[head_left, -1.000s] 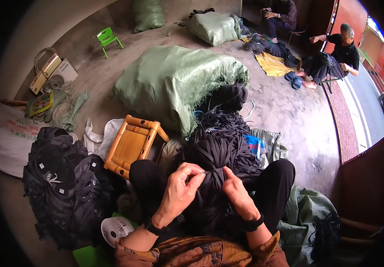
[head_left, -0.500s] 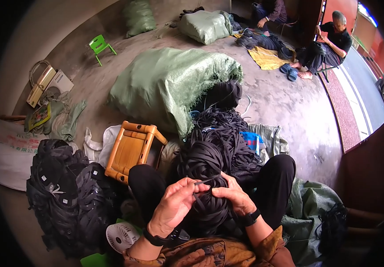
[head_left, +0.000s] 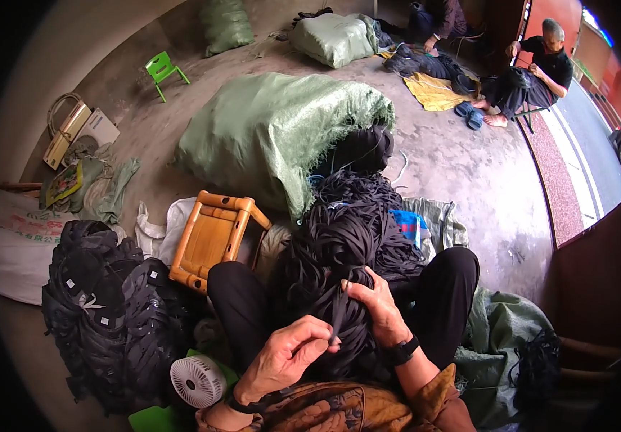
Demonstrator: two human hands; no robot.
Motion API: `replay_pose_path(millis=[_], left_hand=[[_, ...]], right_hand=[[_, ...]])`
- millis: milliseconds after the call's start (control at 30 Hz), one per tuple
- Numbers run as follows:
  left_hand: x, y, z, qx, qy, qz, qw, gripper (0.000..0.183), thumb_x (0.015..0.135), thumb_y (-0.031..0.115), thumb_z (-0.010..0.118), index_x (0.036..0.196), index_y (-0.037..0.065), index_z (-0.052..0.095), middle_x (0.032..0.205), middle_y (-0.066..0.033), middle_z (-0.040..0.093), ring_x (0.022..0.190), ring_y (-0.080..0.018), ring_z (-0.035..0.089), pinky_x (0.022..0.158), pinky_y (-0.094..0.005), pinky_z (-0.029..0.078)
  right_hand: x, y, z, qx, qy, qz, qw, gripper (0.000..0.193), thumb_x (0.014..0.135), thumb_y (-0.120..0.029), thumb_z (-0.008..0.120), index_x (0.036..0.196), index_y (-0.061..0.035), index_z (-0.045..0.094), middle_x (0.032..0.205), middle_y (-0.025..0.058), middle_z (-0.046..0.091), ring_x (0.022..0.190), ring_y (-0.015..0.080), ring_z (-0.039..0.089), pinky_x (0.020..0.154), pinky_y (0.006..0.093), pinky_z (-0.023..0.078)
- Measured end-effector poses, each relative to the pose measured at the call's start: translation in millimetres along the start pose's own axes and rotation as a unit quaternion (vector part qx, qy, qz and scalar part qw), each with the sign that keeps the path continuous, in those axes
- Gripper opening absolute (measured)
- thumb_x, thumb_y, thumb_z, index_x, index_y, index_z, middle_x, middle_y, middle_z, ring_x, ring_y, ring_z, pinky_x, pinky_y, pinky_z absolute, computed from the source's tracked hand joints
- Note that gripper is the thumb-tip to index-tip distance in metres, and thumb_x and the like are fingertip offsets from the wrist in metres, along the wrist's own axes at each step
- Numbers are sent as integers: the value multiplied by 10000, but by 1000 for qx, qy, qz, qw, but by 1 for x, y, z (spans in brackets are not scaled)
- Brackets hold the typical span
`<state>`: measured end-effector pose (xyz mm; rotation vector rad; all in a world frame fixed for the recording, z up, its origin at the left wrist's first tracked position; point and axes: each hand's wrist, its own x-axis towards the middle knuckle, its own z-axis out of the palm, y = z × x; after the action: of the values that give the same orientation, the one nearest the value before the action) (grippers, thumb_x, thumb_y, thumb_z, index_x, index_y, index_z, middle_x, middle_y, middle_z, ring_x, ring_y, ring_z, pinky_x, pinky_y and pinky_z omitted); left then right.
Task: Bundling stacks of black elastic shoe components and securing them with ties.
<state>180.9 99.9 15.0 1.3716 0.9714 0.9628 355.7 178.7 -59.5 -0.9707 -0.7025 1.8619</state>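
Observation:
Between my knees lies a thick bundle of flat black straps, heaped and looped, running back to the mouth of a green woven sack. My right hand closes on the bundle's near part, thumb and fingers pinching black strap there. Lower and to the left, my left hand pinches one black strap, which stretches up toward my right thumb. Where the strap runs past that thumb is hidden among the other loops. More dark straps fill the sack's open end.
At left stand a pile of black strap bundles, a bamboo stool and a small white fan. A green sack lies at right. Farther off are a green chair and two seated people, one near the doorway.
My left hand has moved down toward me, away from my right hand, drawing the strap out between them. My right hand has stayed near the bundle, its fingers shifted slightly.

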Motion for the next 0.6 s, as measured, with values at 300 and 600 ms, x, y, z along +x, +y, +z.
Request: replay_pose_path(millis=[300,600], left_hand=[[57,-1,-19,385,140,217,886,138,769,-49,665,897,-2,644,851,-116,622,768,-258,637,684,-320,514],[62,-9,-21,448,104,191,867,189,731,-52,680,908,6,644,852,-117,609,799,-294,627,682,-364,516]], right_hand=[[-19,-15,22,-202,12,-23,979,656,690,-232,753,1188,97,481,1070,135,608,964,193,571,857,306,469],[-12,-6,17,-321,-40,-58,945,670,698,-297,755,1151,119,490,1024,215,620,958,239,596,859,341,470]])
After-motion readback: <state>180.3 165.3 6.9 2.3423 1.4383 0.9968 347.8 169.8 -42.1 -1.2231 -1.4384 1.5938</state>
